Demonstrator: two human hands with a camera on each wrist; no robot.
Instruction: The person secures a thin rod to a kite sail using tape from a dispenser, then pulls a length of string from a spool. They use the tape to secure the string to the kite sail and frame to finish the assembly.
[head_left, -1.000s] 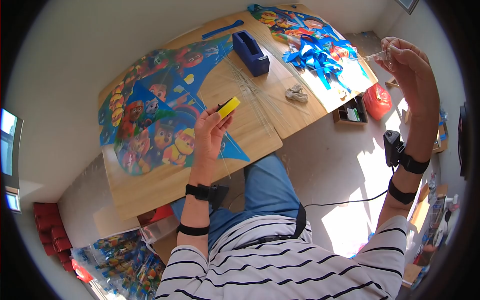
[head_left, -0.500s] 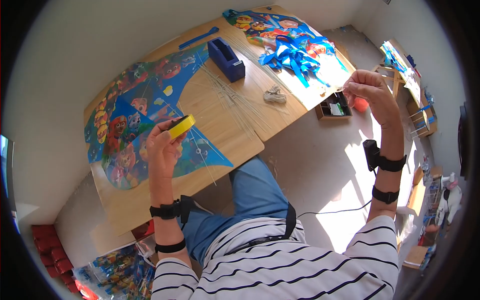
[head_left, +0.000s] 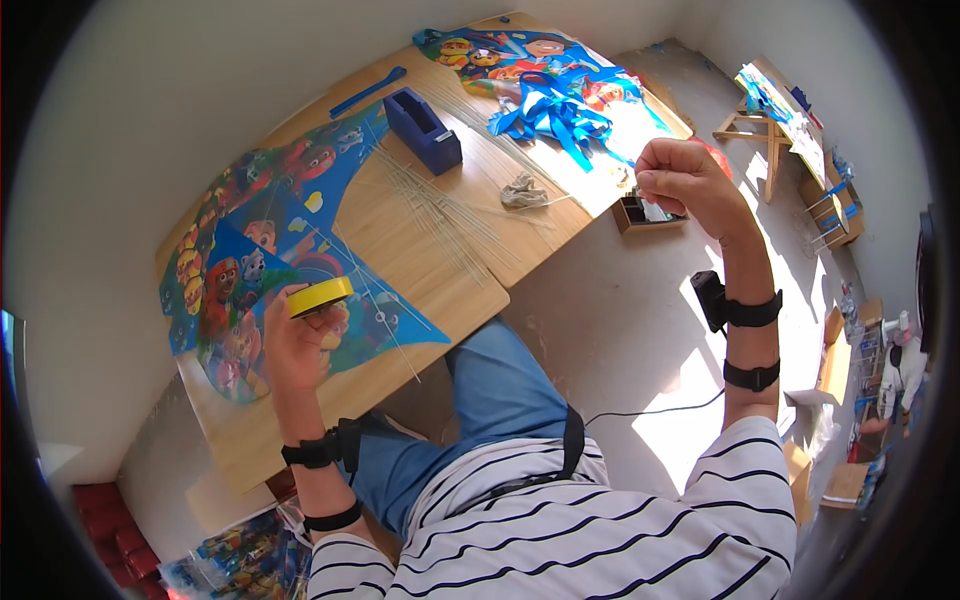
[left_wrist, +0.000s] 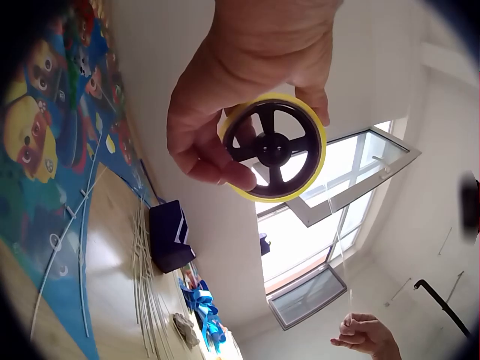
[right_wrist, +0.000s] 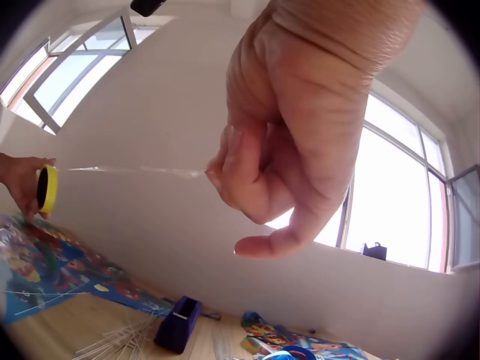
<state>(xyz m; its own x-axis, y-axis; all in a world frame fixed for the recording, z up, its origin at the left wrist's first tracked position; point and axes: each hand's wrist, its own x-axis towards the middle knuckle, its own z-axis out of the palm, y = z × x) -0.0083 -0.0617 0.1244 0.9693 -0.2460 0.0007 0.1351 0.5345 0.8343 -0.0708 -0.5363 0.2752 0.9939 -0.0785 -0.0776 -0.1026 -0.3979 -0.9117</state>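
My left hand [head_left: 293, 350] grips a roll of clear tape [head_left: 320, 297] that looks yellow at its rim, raised above the left part of the table. Its black spoked core [left_wrist: 274, 150] faces the left wrist camera, with fingertips through the spokes and the thumb at the rim. A thin clear strip [right_wrist: 142, 169] runs taut through the air from the roll to my right hand [head_left: 690, 185]. There, curled fingers and thumb pinch its end, high past the table's right edge. Beneath the left hand lie cartoon-printed kite sheets [head_left: 235, 280].
Thin white rods [head_left: 440, 215] lie mid-table near a dark blue tape dispenser [head_left: 425, 135]. A crumpled beige lump [head_left: 524, 192] and blue ribbons [head_left: 560, 120] lie farther right, over another printed sheet. A compartment box [head_left: 650, 217] stands below the table's right edge; a cable [head_left: 660, 408] crosses the floor.
My left hand has carried the roll leftward and nearer my body. My right hand has come left toward the table, still pinching the strip. The head view has shifted.
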